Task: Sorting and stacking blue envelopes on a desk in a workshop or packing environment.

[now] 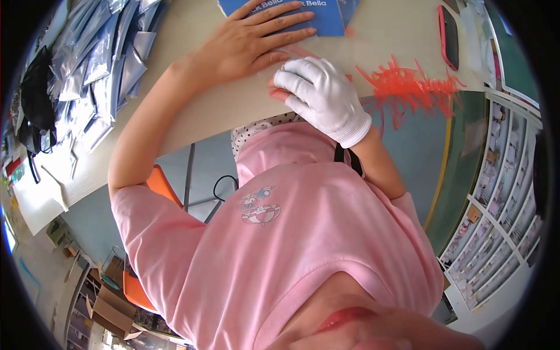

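Head view: the cam looks down over a pink shirt [291,245] filling the lower half of the frame, w/ a beige table [192,111] across the top.

Left hand [251,44], bare, upper centre: flat, fingers spread, palm down on the table, fingertips lying on a blue booklet [318,17] at the top edge. Not pinching anything, just pressing flat.

Right hand [321,96], in a white glove, centre of frame just right of and below the left hand: fingers curled and pressed together over a small reddish-orange piece [279,93] that peeks out at the glove's left edge. Can't tell exactly how it's gripped, since the glove hides most of it. The two hands are just beside each other, nearly touching.

Orange plastic strips [408,87], a spiky scattered pile, sit on the table edge right of the gloved hand, upper right of centre. A phone in a pink case [448,36] lies further up-right, apart from the pile.

Upper left: heap of silvery-clear plastic bags [111,58] spread over the table; a black item [35,87] is at the far left rim.

Right rim: shelving w/ many small compartments [501,210]. Lower left: orange chair [160,184] partly visible under the left arm; cardboard boxes [108,309] on the floor.
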Motion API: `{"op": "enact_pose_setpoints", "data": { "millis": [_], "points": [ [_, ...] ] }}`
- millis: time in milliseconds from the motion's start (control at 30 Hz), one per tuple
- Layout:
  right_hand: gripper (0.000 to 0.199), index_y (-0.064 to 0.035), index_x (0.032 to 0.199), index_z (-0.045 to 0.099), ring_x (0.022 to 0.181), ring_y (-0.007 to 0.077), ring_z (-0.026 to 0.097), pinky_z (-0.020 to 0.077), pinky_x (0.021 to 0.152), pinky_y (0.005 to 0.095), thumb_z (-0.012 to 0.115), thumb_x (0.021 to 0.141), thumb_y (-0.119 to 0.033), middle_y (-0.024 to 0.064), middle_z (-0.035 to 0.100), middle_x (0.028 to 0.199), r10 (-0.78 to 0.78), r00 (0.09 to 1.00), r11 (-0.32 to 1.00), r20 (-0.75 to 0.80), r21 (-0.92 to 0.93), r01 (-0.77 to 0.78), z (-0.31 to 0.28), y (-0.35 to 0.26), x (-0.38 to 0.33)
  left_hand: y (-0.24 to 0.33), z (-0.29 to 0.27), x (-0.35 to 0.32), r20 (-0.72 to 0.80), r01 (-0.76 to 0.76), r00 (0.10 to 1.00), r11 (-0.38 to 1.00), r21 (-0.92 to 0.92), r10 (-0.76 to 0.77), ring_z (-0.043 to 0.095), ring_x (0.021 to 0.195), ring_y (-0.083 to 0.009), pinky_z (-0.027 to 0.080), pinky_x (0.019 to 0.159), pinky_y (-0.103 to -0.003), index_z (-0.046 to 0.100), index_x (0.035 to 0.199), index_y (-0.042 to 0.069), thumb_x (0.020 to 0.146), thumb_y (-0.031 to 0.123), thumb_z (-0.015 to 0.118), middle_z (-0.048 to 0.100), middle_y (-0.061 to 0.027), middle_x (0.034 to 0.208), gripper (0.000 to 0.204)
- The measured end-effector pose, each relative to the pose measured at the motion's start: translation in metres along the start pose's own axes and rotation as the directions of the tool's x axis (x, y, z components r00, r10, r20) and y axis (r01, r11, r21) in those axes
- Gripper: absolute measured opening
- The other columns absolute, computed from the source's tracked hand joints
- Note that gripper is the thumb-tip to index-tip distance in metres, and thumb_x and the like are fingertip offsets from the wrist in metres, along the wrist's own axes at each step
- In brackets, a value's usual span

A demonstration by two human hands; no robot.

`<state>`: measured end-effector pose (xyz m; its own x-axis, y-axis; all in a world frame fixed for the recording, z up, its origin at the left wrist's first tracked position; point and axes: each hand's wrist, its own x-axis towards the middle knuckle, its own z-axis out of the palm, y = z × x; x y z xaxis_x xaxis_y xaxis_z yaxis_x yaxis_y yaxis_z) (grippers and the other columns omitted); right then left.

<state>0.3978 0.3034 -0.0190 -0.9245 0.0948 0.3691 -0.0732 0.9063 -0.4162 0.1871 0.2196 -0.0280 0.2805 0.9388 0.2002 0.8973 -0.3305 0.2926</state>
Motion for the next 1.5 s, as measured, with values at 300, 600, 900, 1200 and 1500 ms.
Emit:
{"op": "enact_pose_setpoints", "data": {
  "millis": [300,600,900,1200,1500],
  "points": [
    [0.028,-0.0102,0.097,0.065,0.11,0.0285,0.058,0.0494,0.09,0.0433,0.076,0.072,-0.017,0.0042,0.058,0.114,-0.022,0.992,0.995,-0.122,-0.104,0.009,0.021,0.004,0.002,-0.002,-0.004,0.003,-0.017,0.002,1.0,0.992,0.124,0.0,0.028,0.15,-0.0233,0.017,0.123,-0.049,0.044,0.152,0.017,0.096,0.034,0.052,0.037,-0.0037,0.16,0.059],
    [0.006,-0.0028,0.091,0.062,0.072,0.0194,0.059,0.0482,0.069,0.033,0.06,0.094,-0.008,0.0065,0.062,0.082,0.327,0.943,0.626,-0.068,0.763,-0.162,-0.14,0.035,-0.081,0.006,-0.009,0.013,0.063,0.055,0.996,0.99,0.126,-0.063,0.029,0.15,-0.0246,0.014,0.125,-0.049,0.048,0.149,0.017,0.093,0.028,0.057,0.038,-0.0039,0.159,0.058],
    [0.017,-0.0016,0.098,0.069,0.085,0.0216,0.066,0.0517,0.075,0.033,0.069,0.082,-0.008,0.009,0.067,0.097,0.68,0.663,0.665,-0.313,-0.115,-0.738,-0.113,0.115,-0.103,0.022,-0.017,-0.007,-0.016,0.183,0.983,0.979,-0.085,-0.185,0.032,0.148,-0.0321,0.02,0.122,-0.051,0.052,0.145,0.013,0.087,0.021,0.068,0.04,-0.0137,0.156,0.061],
    [0.024,-0.0184,0.101,0.073,0.087,0.0176,0.067,0.0538,0.066,0.0332,0.083,0.08,-0.016,-0.0008,0.067,0.1,-0.192,0.981,0.945,-0.032,-0.275,0.176,-0.079,0.024,-0.056,0.016,-0.015,-0.063,0.036,0.177,0.982,0.843,-0.508,-0.184,0.041,0.143,-0.0357,0.031,0.118,-0.051,0.068,0.124,0.005,0.089,0.012,0.067,0.053,-0.0136,0.146,0.035],
    [0.031,-0.0138,0.099,0.07,0.088,0.0252,0.067,0.0518,0.073,0.0378,0.084,0.071,-0.015,0.0021,0.068,0.105,-0.214,0.967,0.975,-0.142,0.026,0.22,-0.002,0.006,-0.015,0.012,-0.012,-0.067,-0.168,0.13,0.972,0.971,-0.2,-0.165,0.046,0.138,-0.0329,0.035,0.116,-0.051,0.064,0.129,0.009,0.085,0.022,0.073,0.055,-0.0106,0.144,0.047]
  ]
}}
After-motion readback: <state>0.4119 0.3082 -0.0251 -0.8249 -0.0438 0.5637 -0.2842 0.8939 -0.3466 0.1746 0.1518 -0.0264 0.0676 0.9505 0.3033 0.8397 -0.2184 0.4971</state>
